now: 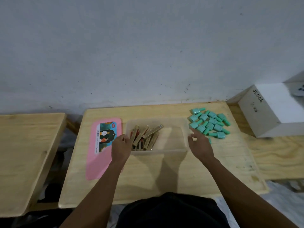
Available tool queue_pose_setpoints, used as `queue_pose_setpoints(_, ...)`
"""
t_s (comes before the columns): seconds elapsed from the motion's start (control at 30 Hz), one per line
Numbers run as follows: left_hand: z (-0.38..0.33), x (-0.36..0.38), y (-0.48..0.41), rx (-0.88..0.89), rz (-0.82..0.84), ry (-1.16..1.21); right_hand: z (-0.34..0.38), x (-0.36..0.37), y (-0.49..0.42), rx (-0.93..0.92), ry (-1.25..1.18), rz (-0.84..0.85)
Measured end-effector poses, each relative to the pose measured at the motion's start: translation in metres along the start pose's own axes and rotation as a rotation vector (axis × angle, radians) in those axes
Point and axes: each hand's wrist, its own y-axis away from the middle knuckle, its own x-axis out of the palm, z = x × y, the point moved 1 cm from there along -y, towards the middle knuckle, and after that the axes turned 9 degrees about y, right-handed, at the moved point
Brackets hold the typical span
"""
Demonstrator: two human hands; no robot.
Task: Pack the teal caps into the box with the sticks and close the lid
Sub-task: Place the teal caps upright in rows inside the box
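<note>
Toward the far edge of the pale wooden bench [164, 175], midway along it, sits a clear, frosted plastic box [167, 151] with its top open. Gold rectangular sticks [145, 137], some showing red ends, lie jumbled in its left half; the right half shows only the bench through the bottom, and the box walls are so faint that their far rim is hard to trace.

Just left of the box, flat on the bench, lies a pink rounded-rectangle plastic lid [98, 160] with a printed label; the label's small print is unreadable.

Near the far right corner of the bench, a loose pile of teal bottle-shaped caps [209, 123] lies just beside the box's right wall, none inside it. One more teal piece is mostly hidden behind the right hand.

The left hand [120, 149] rests at the box's left wall, fingers curled over the rim near the sticks and covering part of the lid; whether it pinches the wall I cannot tell. The right hand [199, 145] is at the box's right wall, fingers spread loosely with one pointing toward the caps, holding nothing that can be made out.

Off the right edge, a white block [271, 112] bears handwritten "JS006"; it is cut off by the frame. Another wooden bench [24, 153] stands apart on the left.
</note>
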Motion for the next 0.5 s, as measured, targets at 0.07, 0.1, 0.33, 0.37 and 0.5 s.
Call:
queue_pose_setpoints(0.07, -0.010, 0.002, 0.006, 0.046, -0.101, -0.090, -0.009, -0.011, -0.002, 0.060, 0.019, -0.075)
queue_pose_setpoints(0.1, -0.018, 0.005, 0.009, 0.097, -0.151, -0.140, -0.017, -0.017, -0.004, 0.089, 0.032, -0.110)
queue_pose_setpoints(0.33, -0.104, 0.079, 0.031, 0.690, 0.053, -0.140, -0.088, -0.051, -0.009, 0.150, 0.193, -0.024)
queue_pose_setpoints(0.37, -0.115, 0.095, 0.034, 0.754, 0.136, -0.157, -0.096, -0.054, -0.010, 0.128, 0.211, -0.006)
queue_pose_setpoints(0.5, -0.156, 0.156, 0.038, 0.794, 0.414, -0.300, -0.109, -0.064, -0.017, -0.035, 0.314, 0.094)
